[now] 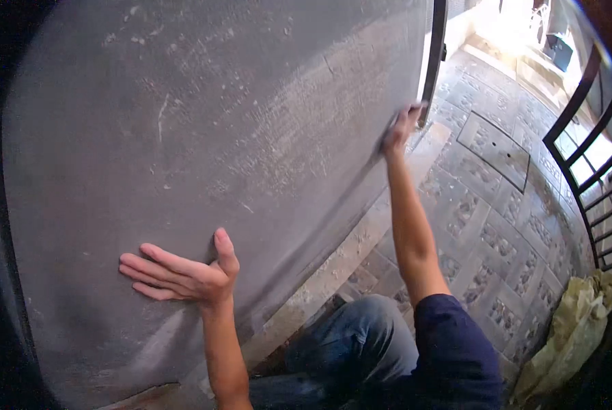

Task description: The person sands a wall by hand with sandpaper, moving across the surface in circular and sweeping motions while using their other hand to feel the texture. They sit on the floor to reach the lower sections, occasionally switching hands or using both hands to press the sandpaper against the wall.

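Note:
My left hand (183, 273) is spread, fingers apart and pointing left, in front of the lower part of a grey, scuffed wall (203, 137); nothing is in it. Farther off, my right arm reaches to the wall's right end. There my right hand (403, 130) is against the surface beside a dark vertical frame edge (434, 61). It is small and blurred, with something dark along its wall side that I cannot make out. White scratches and pale dusty marks cover the wall between the hands.
A dusty ledge (333, 270) runs along the wall's foot. Patterned floor tiles (483, 239) lie to the right, with a square cover (495, 152) set in them. A dark metal railing (593, 178) and a crumpled yellowish sack (572, 328) stand at the far right.

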### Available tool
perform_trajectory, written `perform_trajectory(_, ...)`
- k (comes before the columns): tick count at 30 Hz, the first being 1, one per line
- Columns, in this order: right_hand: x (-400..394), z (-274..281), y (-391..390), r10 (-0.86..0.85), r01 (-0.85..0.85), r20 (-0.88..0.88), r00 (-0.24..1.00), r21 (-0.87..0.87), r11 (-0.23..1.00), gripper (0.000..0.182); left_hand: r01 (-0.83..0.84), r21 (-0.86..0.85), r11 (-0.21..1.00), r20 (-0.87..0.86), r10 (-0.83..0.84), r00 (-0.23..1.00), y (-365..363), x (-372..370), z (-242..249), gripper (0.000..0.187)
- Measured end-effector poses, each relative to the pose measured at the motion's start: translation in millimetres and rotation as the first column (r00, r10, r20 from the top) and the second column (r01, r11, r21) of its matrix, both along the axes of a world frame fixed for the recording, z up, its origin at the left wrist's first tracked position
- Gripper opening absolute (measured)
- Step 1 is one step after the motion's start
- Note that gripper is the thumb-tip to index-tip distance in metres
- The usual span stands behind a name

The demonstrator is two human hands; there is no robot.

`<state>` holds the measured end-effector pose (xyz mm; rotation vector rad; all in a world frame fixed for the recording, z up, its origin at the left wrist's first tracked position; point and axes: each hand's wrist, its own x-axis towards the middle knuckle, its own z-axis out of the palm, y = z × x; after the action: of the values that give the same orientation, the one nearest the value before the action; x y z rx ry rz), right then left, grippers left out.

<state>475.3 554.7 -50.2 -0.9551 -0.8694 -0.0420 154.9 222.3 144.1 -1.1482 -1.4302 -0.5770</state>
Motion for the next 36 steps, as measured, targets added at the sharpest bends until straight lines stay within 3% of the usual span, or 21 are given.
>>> perform_trajectory(2,-32.7,-65.8,-23.0,0.046,-0.047,-0.189,0.981,-0.005,0.999,0.045,0.020,0.045,0.999,-0.079,-0.016,0.997,2.4,-3.2,0.0,0.095)
perform_trajectory(4,-64.3,-113.8,-55.1,0.196,-0.205,-0.488,0.850,0.036,0.978,0.043,0.017,0.040,0.999,-0.013,-0.016,1.000,1.6,-1.5,-3.8,0.095)
perform_trajectory(6,-71.7,-139.5,-57.5,0.313,-0.338,-0.710,0.631,0.112,0.935,0.041,-0.001,0.034,0.999,-0.009,0.001,1.000,2.0,-3.5,-6.0,0.094)
perform_trajectory(8,-70.7,-108.2,-47.2,0.355,-0.328,-0.750,0.558,0.194,0.925,0.035,-0.037,0.014,0.999,0.009,0.037,0.999,-0.4,-2.9,-4.4,0.095)
perform_trajectory(11,-50.4,16.5,-55.3,0.266,-0.328,-0.510,0.818,-0.033,0.944,0.041,0.009,0.050,0.999,-0.031,-0.007,0.999,2.7,-4.1,-1.8,0.091)
perform_trajectory(14,-60.5,139.1,-57.7,0.212,-0.213,-0.117,0.970,0.002,0.977,0.051,0.028,0.025,0.999,0.012,-0.028,1.000,-5.3,-8.2,-5.0,0.084)
perform_trajectory(16,-90.1,219.8,-78.6,0.083,-0.116,0.186,0.979,0.176,0.977,0.060,0.404,0.036,0.914,0.029,-0.405,0.914,-8.7,-18.2,-9.6,0.079)
perform_trajectory(17,-112.1,261.8,-103.4,0.120,-0.187,0.264,0.957,0.245,0.951,0.065,0.542,0.085,0.836,0.034,-0.546,0.837,-8.6,-21.3,-10.1,0.078)
perform_trajectory(18,-134.0,304.3,-128.5,0.157,-0.268,0.346,0.925,0.301,0.915,0.070,0.522,0.110,0.846,0.039,-0.529,0.848,-15.7,-24.3,-12.3,0.078)
perform_trajectory(21,-212.9,349.4,-216.2,-0.204,-0.062,0.659,0.724,0.356,0.932,0.077,0.444,0.289,0.848,0.121,-0.492,0.862,-43.2,-51.8,-18.0,0.076)
perform_trajectory(24,-262.0,330.2,-290.1,-0.071,-0.397,0.823,0.563,0.345,0.851,0.099,0.235,0.379,0.895,0.279,-0.352,0.893,-88.5,-97.0,-36.5,0.069)
perform_trajectory(25,-272.4,300.3,-302.1,-0.073,-0.445,0.893,0.444,0.290,0.847,0.102,0.209,0.406,0.890,0.280,-0.339,0.898,-104.9,-111.2,-50.3,0.069)
perform_trajectory(27,-288.1,243.6,-328.8,-0.070,-0.529,0.986,0.148,0.139,0.837,0.105,0.117,0.200,0.973,0.369,-0.185,0.911,-135.6,-135.6,-90.0,0.065)
perform_trajectory(28,-292.7,231.8,-355.1,0.005,-0.322,0.910,-0.414,-0.151,0.935,0.101,0.088,0.125,0.988,0.393,-0.131,0.910,-148.4,-147.9,-111.1,0.062)
perform_trajectory(30,-309.0,191.8,-349.8,-0.380,-0.661,0.811,-0.444,-0.010,0.750,0.093,0.055,0.057,0.997,0.474,-0.076,0.877,-163.3,-156.3,-159.9,0.059)
perform_trajectory(32,-318.9,226.4,-346.3,-0.483,-0.691,0.786,-0.386,0.101,0.716,0.091,0.001,0.031,1.000,0.521,-0.017,0.853,-171.1,-169.2,-168.9,0.059)
perform_trajectory(33,-317.3,249.6,-345.4,-0.544,-0.703,0.762,-0.351,0.169,0.691,0.090,0.038,0.111,0.993,0.512,-0.090,0.854,-165.6,-163.0,-161.1,0.058)
perform_trajectory(35,-323.3,336.5,-357.8,-0.435,-0.601,0.849,-0.301,0.185,0.777,0.089,0.075,0.205,0.976,0.498,-0.170,0.850,-165.1,-160.8,-154.2,0.058)
perform_trajectory(36,-328.0,379.6,-363.3,-0.448,-0.605,0.875,-0.182,0.260,0.753,0.088,0.033,0.121,0.992,0.514,-0.091,0.853,-166.0,-160.0,-152.7,0.057)
